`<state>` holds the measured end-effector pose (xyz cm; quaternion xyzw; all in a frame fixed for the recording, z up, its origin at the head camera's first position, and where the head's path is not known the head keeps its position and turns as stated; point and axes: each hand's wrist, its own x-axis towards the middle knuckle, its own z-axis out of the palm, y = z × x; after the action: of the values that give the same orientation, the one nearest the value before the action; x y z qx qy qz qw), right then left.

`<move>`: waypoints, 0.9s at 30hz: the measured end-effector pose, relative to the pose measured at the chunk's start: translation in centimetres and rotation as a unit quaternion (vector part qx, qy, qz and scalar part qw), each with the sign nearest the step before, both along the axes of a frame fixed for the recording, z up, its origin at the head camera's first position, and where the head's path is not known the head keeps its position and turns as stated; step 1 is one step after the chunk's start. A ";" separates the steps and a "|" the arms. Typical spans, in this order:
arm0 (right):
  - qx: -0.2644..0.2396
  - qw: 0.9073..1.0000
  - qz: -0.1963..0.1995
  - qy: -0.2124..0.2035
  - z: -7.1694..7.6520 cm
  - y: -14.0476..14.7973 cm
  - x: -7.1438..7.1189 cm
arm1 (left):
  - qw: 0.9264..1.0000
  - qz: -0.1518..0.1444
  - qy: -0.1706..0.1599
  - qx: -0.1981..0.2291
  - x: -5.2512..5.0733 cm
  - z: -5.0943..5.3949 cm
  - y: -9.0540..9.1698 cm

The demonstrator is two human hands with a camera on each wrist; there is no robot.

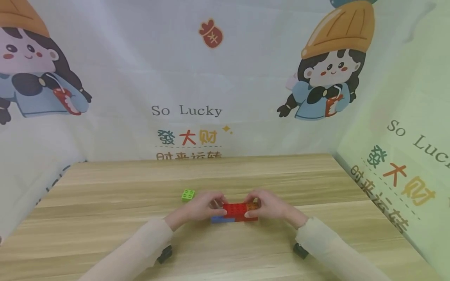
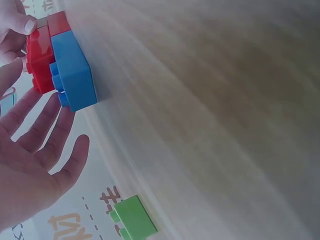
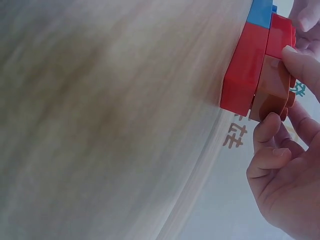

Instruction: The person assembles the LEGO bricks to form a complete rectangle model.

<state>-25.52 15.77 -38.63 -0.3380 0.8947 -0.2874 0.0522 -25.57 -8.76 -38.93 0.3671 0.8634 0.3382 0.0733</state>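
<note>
A small stack of toy building bricks stands on the table. Its bottom layer has a blue brick (image 1: 222,220) at the left and a red brick (image 3: 245,70) at the right. On top sit another red brick (image 1: 234,210) and, at the right end, a brown-orange brick (image 3: 272,87). My left hand (image 1: 204,205) pinches the upper red brick at its left end, thumb in front and fingers behind. With thumb and fingertips, my right hand (image 1: 271,205) holds the brown-orange brick. The upper red brick's left edge is partly covered by the left fingers.
A loose light green brick (image 1: 188,195) lies on the wooden table (image 1: 123,187), behind and left of the stack. Printed cloth (image 1: 260,86) hangs beyond the table's back edge and at the sides. Dark devices (image 1: 300,250) show under both wrists.
</note>
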 end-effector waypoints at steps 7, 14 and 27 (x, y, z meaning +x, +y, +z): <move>0.000 1.000 -0.003 -0.005 0.1 -0.1 0.0 | 0.998 0.013 -0.034 0.045 0.1 0.6 -0.7; -0.001 1.000 -0.006 -0.002 0.1 -0.1 0.2 | 0.993 0.034 -0.029 0.110 -0.8 2.1 -2.8; -0.006 1.000 -0.012 -0.013 -0.1 0.0 0.3 | 0.987 0.093 -0.050 0.120 -1.0 3.7 -6.9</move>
<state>-25.21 15.76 -38.69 -0.3239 0.8962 -0.2975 0.0583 -26.53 -15.66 -35.27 0.2741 0.8421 0.4627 0.0399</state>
